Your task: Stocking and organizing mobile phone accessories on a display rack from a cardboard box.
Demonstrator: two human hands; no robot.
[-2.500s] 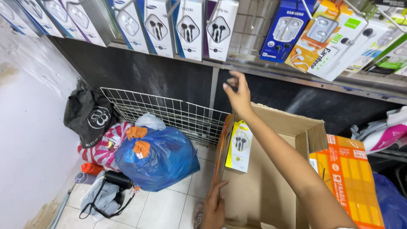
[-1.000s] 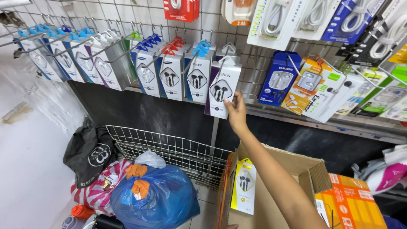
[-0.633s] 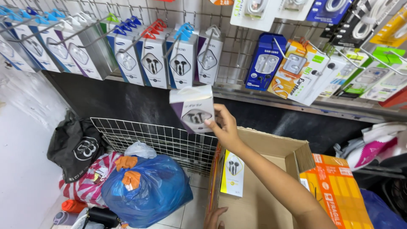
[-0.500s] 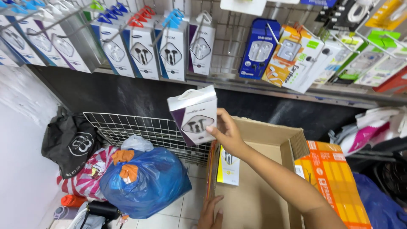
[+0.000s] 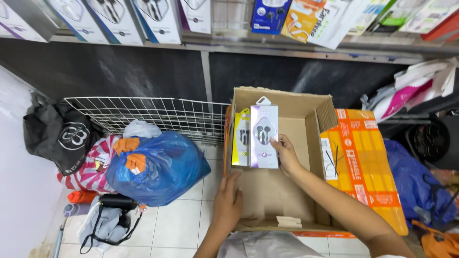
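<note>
The right hand [image 5: 286, 155] is gripping a white earphone package [image 5: 264, 137] in its fingers, inside the cardboard box [image 5: 279, 191]. The left hand [image 5: 228, 203], fingers flat and empty, is bracing the box's front corner. Setting the package upright against the yellow one [image 5: 241, 138] would likely keep them tidy.

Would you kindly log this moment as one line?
right hand: holds white earphone box inside cardboard box | left hand: on cardboard box's left wall | yellow earphone box: against that wall

just the one camera, worn on the head, looking steeply down and forward at an open cardboard box [image 5: 287, 200] on the tiled floor [image 5: 177, 224], pretty close in. top of frame catches the shelf edge [image 5: 306, 48] of the wall display; only one view, nothing shared
</note>
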